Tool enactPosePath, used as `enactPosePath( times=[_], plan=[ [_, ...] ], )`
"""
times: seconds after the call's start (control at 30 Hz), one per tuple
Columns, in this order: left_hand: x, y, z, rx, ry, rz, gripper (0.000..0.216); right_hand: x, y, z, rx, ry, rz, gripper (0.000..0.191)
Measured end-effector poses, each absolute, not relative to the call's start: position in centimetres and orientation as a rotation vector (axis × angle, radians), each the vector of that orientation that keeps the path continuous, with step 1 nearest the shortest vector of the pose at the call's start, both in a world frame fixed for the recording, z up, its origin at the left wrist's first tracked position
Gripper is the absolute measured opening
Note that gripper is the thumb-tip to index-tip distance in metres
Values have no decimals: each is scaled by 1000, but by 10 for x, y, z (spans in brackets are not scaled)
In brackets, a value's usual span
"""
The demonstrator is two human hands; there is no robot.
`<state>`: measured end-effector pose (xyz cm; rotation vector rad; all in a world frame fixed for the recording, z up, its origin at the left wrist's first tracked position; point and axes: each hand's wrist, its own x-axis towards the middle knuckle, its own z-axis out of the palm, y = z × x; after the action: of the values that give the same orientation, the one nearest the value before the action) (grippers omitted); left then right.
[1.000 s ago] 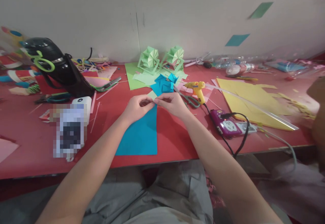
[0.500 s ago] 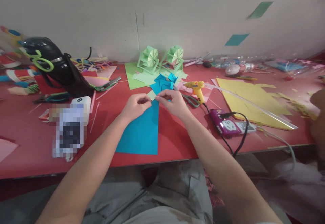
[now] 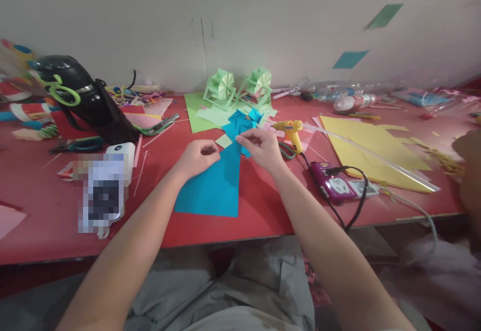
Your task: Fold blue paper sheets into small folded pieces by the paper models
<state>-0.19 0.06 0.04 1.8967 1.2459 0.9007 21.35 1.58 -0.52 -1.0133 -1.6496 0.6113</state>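
Observation:
A blue sheet of paper [image 3: 216, 188] lies at an angle on the red table in front of me. My right hand [image 3: 261, 150] pinches its upper right corner between thumb and fingers. At its upper left edge, my left hand [image 3: 199, 158] is closed with thumb and fingers curled on the paper; the fingertips are partly hidden. Just beyond my hands are folded blue paper pieces [image 3: 237, 121] and a small pale green paper square [image 3: 224, 141]. Grey-handled scissors [image 3: 287, 150] show partly behind my right hand.
Two green paper wheel models [image 3: 221, 84] stand at the back. To the right are a yellow glue gun [image 3: 292, 131], a purple power strip [image 3: 332, 183] with cables, and yellow paper [image 3: 370, 145]. A black bottle [image 3: 88, 95] and a white device [image 3: 122, 155] stand left.
The blue sheet has shifted slightly away from me and turned a little. My right hand has moved right with its corner, while my left hand has moved slightly left, widening the gap between them.

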Motion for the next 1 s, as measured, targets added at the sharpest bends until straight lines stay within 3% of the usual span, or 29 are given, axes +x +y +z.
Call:
enactPosePath(
  times=[0.53, 1.0],
  plan=[
    [-15, 7, -5, 1962, 1373, 800, 10, 225, 26, -5, -1047, -1248, 439, 15],
    [-29, 7, -2, 2089, 1622, 563, 15, 232, 30, -6, -1104, -1159, 392, 22]
  ],
)
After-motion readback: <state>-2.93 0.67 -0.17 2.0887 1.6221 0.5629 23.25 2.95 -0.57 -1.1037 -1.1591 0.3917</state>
